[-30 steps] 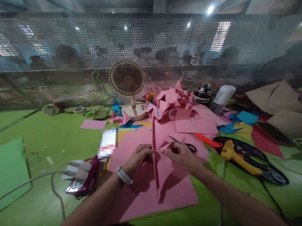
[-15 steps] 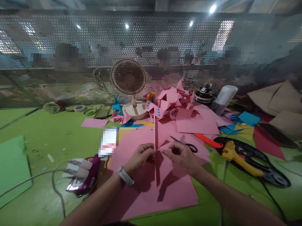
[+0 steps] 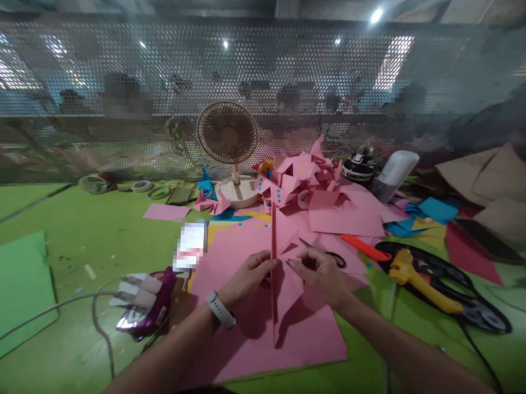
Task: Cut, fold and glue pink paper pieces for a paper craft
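Observation:
My left hand, with a pale watch band on the wrist, pinches a folded pink paper piece near its middle. The piece stands nearly edge-on, a long narrow edge towards me and a pointed flap spreading to the right. Just right of that edge, my right hand has thumb and finger pressed together. What sits between its fingertips is too small to make out. Beneath both hands lies a stack of pink paper sheets. Black-handled scissors lie partly hidden behind my right hand.
A small fan stands behind, beside a heap of folded pink paper pieces. On the right lie an orange cutter and a yellow-handled glue gun. A phone and a purple box with plugs are left.
The view has shifted slightly. The near end of the folded pink paper reaches closer to me, its long edge more upright in view. Both hands stay near its middle.

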